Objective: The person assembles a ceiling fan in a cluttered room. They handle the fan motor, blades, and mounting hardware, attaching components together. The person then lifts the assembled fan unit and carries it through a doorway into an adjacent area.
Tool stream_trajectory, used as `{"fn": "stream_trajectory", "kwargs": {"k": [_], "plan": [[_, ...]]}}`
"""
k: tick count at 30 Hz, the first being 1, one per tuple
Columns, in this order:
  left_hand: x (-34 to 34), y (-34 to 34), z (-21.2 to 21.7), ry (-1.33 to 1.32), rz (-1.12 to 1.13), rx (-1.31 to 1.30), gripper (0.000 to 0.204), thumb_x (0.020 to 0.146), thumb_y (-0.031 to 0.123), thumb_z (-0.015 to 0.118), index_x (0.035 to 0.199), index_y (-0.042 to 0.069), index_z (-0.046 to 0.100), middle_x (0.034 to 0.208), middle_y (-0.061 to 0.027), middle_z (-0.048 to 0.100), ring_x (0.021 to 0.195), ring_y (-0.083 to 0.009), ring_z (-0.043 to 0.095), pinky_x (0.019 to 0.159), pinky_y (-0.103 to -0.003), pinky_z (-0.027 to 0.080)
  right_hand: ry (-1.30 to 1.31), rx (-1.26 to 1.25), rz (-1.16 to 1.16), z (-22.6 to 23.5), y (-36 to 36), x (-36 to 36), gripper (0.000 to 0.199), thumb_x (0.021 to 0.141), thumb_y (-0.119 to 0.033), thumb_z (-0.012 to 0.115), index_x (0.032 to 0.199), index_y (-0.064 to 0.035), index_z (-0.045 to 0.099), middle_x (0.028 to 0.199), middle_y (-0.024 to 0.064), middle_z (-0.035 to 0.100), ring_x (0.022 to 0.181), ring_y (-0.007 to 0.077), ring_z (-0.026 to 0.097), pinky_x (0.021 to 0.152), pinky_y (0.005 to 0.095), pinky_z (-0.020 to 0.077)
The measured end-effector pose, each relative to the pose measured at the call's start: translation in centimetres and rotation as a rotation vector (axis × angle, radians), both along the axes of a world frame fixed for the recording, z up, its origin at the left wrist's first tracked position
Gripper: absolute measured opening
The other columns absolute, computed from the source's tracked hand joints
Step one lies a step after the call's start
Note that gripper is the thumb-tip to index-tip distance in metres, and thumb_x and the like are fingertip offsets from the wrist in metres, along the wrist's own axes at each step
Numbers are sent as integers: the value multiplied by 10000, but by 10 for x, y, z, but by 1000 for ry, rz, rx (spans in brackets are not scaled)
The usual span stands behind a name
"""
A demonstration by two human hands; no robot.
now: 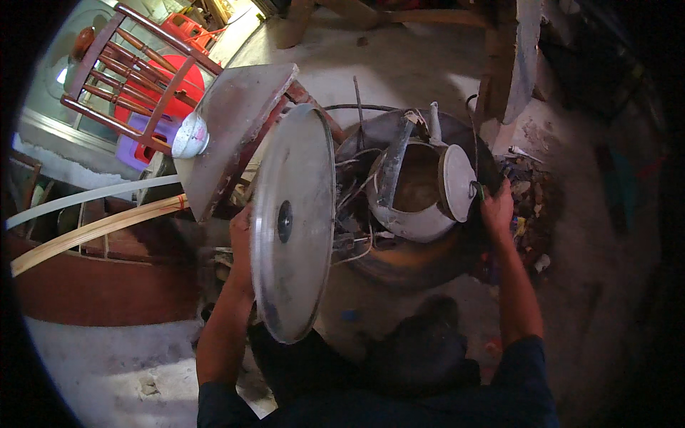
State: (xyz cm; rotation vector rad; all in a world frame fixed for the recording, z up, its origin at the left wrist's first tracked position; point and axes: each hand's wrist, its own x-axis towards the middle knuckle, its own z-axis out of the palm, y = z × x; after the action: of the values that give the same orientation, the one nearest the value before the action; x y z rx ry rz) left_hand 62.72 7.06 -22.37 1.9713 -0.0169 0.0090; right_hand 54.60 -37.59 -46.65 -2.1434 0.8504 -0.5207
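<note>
A large round grey pot lid (303,178) with a black centre knob stands tilted nearly on edge. My left hand (242,222) is closed at its left rim, with the fingers partly hidden. To the right, a dented metal kettle (414,222) sits on a round dark base, its mouth uncovered and a flat handle strip arching over it. Its small pale lid (457,182) is tipped up at the right side of the mouth. My right hand (497,210) is closed on the dark loop at that lid's outer face.
Left of the large lid is a slanted board (246,103) with a white bowl (190,137) against it. A wooden chair (139,75) and red stools are behind. Pale strips (100,232) reach in from the left. Rubble (528,207) lies right of the kettle; a thin rod (358,107) sticks up behind.
</note>
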Motion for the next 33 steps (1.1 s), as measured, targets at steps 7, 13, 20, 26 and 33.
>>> {"fn": "stream_trajectory", "kwargs": {"k": [7,13,20,26,33], "plan": [[11,-13,16,20,8,89,310,929,199,581,1105,-42,667,924,-41,676,812,-84,585,744,-253,477,104,-76,-5,9,12,-7,698,842,-257,667,1404,23,362,1295,277,528,1174,446,524,983,466,425],[48,-2,24,-59,51,44,313,927,207,585,1098,-41,667,918,-41,670,798,-92,582,739,-251,477,110,-60,-30,9,15,-11,719,843,-285,668,1413,22,357,1337,268,500,1220,434,492,999,465,418],[56,-29,31,-2,-31,-182,311,925,215,597,1090,-39,668,920,-39,667,799,-89,581,734,-247,477,140,-122,-56,7,22,-12,745,839,-291,672,1421,33,339,1348,270,490,1221,434,491,999,463,419],[47,-66,5,128,-84,-369,310,923,221,608,1084,-37,669,922,-37,664,799,-88,581,730,-244,477,82,-182,-38,3,22,-17,767,819,-285,684,1420,40,336,1348,281,480,1187,452,508,982,471,429],[46,-69,-41,100,-78,-50,302,915,221,630,1060,-41,672,907,-24,660,802,-92,559,756,-261,465,122,-150,-50,10,29,-18,761,819,-277,683,1417,42,336,1336,283,487,1170,458,517,976,476,430]]}}
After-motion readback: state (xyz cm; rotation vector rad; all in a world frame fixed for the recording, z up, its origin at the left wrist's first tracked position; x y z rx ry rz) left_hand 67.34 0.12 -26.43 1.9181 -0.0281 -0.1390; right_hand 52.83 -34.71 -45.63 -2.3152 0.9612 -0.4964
